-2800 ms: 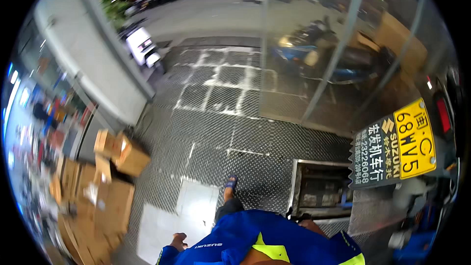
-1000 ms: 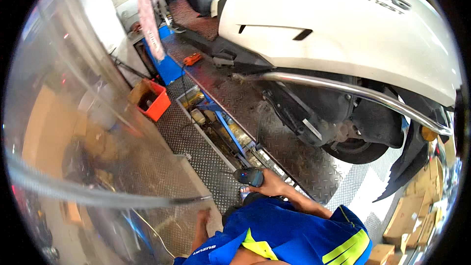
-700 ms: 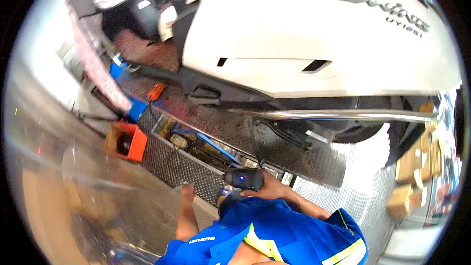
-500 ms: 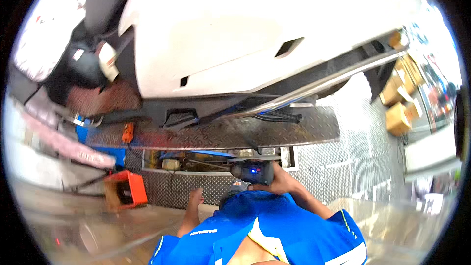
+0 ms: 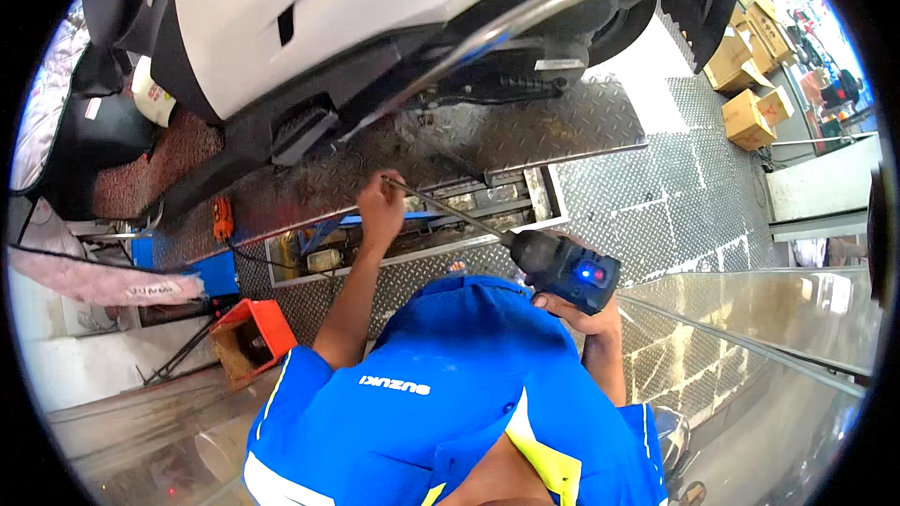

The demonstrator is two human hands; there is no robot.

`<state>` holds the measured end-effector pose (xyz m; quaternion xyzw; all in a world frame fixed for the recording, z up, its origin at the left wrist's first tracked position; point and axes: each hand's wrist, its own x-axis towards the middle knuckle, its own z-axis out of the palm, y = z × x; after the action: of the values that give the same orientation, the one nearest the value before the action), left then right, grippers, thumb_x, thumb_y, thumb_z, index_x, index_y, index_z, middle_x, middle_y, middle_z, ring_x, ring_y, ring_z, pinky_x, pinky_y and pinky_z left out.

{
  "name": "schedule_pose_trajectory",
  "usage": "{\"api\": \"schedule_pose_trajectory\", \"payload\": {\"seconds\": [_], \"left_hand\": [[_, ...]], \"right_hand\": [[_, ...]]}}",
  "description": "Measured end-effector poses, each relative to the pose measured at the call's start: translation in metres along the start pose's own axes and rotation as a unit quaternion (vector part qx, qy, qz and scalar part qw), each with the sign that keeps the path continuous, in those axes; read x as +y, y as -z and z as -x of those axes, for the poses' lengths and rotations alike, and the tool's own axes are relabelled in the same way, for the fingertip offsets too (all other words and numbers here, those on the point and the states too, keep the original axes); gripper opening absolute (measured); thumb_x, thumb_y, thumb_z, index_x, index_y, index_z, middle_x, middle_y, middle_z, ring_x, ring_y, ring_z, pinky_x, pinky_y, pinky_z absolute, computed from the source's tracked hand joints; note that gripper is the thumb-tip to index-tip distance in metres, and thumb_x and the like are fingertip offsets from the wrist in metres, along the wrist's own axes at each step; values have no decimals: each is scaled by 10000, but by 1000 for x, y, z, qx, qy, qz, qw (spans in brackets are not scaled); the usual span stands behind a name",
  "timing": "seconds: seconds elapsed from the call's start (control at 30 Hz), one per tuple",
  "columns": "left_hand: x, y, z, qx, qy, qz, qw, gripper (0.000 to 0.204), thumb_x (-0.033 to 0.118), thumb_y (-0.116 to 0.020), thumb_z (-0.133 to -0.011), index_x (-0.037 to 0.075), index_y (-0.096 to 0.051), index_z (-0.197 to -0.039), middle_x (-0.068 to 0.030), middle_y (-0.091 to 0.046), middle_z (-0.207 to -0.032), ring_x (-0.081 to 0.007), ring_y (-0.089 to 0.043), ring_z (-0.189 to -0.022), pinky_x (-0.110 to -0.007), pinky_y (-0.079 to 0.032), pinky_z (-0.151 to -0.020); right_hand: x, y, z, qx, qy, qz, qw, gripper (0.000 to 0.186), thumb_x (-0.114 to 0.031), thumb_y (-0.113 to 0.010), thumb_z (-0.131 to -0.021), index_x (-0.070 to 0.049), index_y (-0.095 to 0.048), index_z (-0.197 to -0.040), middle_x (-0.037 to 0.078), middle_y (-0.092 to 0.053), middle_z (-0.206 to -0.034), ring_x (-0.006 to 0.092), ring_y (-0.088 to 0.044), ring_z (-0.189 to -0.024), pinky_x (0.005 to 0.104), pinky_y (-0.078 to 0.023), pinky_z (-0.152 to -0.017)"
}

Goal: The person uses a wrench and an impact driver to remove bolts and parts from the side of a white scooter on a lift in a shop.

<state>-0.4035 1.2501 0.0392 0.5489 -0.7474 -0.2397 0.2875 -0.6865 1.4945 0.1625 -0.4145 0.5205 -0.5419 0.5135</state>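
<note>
Right hand [image 5: 591, 317] wrapped round cordless driver [image 5: 567, 272]. Left hand [image 5: 382, 211] closed at the far end of its long shaft [image 5: 452, 210], 10 o'clock from driver; exact fingertip contact too small to tell. I'd keep off the trigger while fingers touch steel, hands in line, no side load. White scooter [image 5: 309, 28] at 11, above treadplate platform [image 5: 572, 136].

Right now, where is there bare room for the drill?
Right end of the platform, beside the scooter, and the floor between pit and boxes. It is crowded at left, around the orange device and red bin, and over the pit, where the bit reaches the left hand.
</note>
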Motion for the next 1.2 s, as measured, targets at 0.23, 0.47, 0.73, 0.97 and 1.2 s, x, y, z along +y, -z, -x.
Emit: {"api": "schedule_pose_trajectory", "payload": {"seconds": [0.23,0.47,0.73,0.97,1.2], "left_hand": [[-58,36,-56,250,-10,185,951,359,342,-679,-996,9,-550,-952,-47,-512,-799,-169,-472,-754,-361,-430,-710],[-83,52,-72,193,33,38,980,530,492,-677,-974,0,-502,-885,-78,-470,-821,-190,-456,-772,-420,-404,-708],[-107,48,-92,192,-88,58,976,640,440,-726,-953,-11,-423,-615,-73,-352,-616,-186,-347,-605,-426,-287,-533],[-150,41,-97,251,-99,68,961,553,291,-753,-955,-15,-450,-608,-46,-346,-559,-154,-311,-587,-422,-288,-530],[-78,53,-85,172,-84,225,955,388,204,-713,-981,-52,-578,-723,-102,-510,-602,-186,-402,-607,-356,-407,-613]], "right_hand": [[-14,27,19,10,-7,-36,999,736,-106,-940,-693,38,-594,-1326,124,-706,-1188,178,-667,-1077,328,-513,-975],[4,54,40,31,-29,-75,996,674,-38,-914,-720,34,-592,-1308,95,-728,-1098,142,-684,-990,306,-558,-873],[13,42,41,59,-24,-68,996,388,-50,-909,-740,-5,-714,-1072,65,-741,-985,138,-680,-855,296,-552,-778],[11,23,37,42,-23,-60,997,388,-58,-903,-755,-1,-714,-1089,66,-741,-1004,136,-683,-896,297,-551,-812],[4,12,26,3,-5,-40,999,386,-69,-898,-760,-4,-718,-1096,66,-739,-1009,136,-678,-915,306,-550,-825]]}}
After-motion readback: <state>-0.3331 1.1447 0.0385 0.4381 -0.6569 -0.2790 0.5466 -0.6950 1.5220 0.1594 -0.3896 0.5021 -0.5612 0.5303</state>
